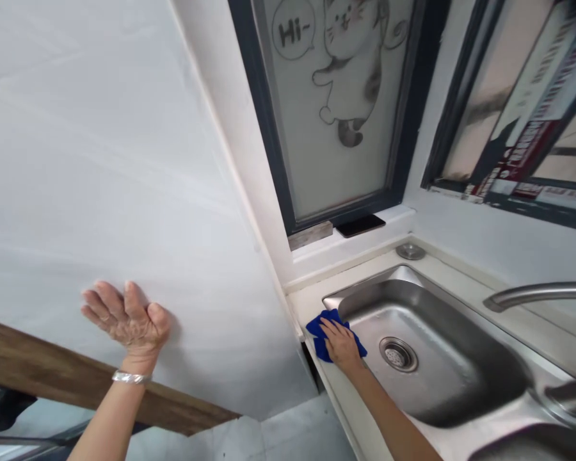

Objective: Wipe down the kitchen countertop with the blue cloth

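Cloth: blue cleaning cloth (322, 333), bunched on the counter edge at the near-left corner of the sink, partly covered by the right hand.
Right hand: right hand (340, 344) lies flat on the cloth, fingers together, pressing it onto the rim; it is not wrapped around the cloth.
Left hand: left hand (127, 317) is spread wide, palm flat against the white wall panel (100, 160), holding nothing; a silver bangle (131, 378) sits at the wrist.
Sink: stainless steel sink (461, 378), with a round drain strainer (398, 354) just right of the cloth.
Faucet: metal spout (537, 294) reaches in from the right above the basin.
Window: frosted pane with a cartoon cat (350, 64) and "Hi~" bubble.
Sill: dark phone (360, 225) lies flat beside a wooden block (310, 235).
Counter: round metal cap (410, 251) behind the sink.
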{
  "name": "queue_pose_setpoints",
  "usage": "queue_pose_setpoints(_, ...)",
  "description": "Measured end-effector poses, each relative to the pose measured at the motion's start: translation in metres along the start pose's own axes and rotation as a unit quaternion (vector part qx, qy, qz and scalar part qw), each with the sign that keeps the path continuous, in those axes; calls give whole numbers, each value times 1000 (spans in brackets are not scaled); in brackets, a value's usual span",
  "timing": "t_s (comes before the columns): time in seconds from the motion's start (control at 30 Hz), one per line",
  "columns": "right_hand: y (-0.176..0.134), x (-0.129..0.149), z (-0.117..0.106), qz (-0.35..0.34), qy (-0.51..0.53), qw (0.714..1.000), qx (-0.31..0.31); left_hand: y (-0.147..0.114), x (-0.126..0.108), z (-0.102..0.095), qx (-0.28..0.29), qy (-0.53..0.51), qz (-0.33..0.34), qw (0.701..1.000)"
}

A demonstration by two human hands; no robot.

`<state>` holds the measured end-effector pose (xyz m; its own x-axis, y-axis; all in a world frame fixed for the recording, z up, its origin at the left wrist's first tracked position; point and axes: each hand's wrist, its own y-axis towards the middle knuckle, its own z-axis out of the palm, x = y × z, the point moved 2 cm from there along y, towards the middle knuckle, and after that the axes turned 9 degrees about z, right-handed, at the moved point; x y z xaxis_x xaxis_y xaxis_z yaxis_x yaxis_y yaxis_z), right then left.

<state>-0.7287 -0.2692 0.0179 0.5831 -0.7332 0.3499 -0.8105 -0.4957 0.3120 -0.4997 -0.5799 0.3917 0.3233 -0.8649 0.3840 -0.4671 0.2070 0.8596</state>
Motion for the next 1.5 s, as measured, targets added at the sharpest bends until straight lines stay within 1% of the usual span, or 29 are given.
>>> queue_pose_setpoints(0.13,38,11,15,3,-1,1000,14,5,-3,-6,-4,25,29,999)
queue_pose_setpoints(0.33,95,40,44,22,-1,999,47,8,-4,-7,7,45,32,998)
queue_pose_setpoints(0.43,120,50,52,21,1,998,62,8,-6,-7,13,54,29,998)
queue_pose_setpoints(0.53,131,52,52,18,2,998,67,8,-6,-6,17,57,32,998)
queue_pose_setpoints(0.6,128,51,49,17,2,998,67,8,-6,-5,12,53,34,998)
queue_pose_setpoints(0.7,108,45,40,15,-2,998,62,7,-5,-4,1,46,31,998)
queue_pose_setpoints(0.8,74,39,26,5,-8,998,56,6,-5,-4,-5,40,28,999)
queue_pose_setpoints(0.97,-1,37,-6,8,-28,999,46,5,-8,-2,-26,13,33,999)
queue_pose_setpoints(1.13,-84,47,-38,37,-62,997,31,9,2,-1,-29,-35,17,999)
queue_pose_setpoints(1.2,-119,53,-49,48,-74,996,23,4,0,0,-29,-58,-2,998)
queue_pose_setpoints(1.23,-137,55,-54,52,-78,995,17,-2,-6,2,-32,-73,-11,997)
queue_pose_setpoints(1.27,-156,58,-58,58,-79,995,12,-12,-18,6,-36,-96,-12,995)
queue_pose_setpoints(1.3,-175,59,-62,65,-81,995,6,-24,-36,11,-36,-128,-3,991)
queue_pose_setpoints(1.33,-195,60,-67,76,-82,994,2,-41,-60,18,-27,-168,15,985)
queue_pose_setpoints(1.37,-214,60,-72,86,-84,993,-2,-59,-91,26,-8,-225,64,972)
queue_pose_setpoints(1.4,-234,59,-77,94,-85,992,-3,-79,-126,34,28,-283,111,952)
queue_pose_setpoints(1.43,-255,57,-84,100,-88,991,-1,-99,-165,43,83,-332,150,927)
queue_pose_setpoints(1.47,-276,53,-91,103,-92,990,4,-119,-204,52,150,-373,177,898)
queue_pose_setpoints(1.5,-298,47,-101,107,-97,989,8,-136,-243,59,202,-409,189,869)
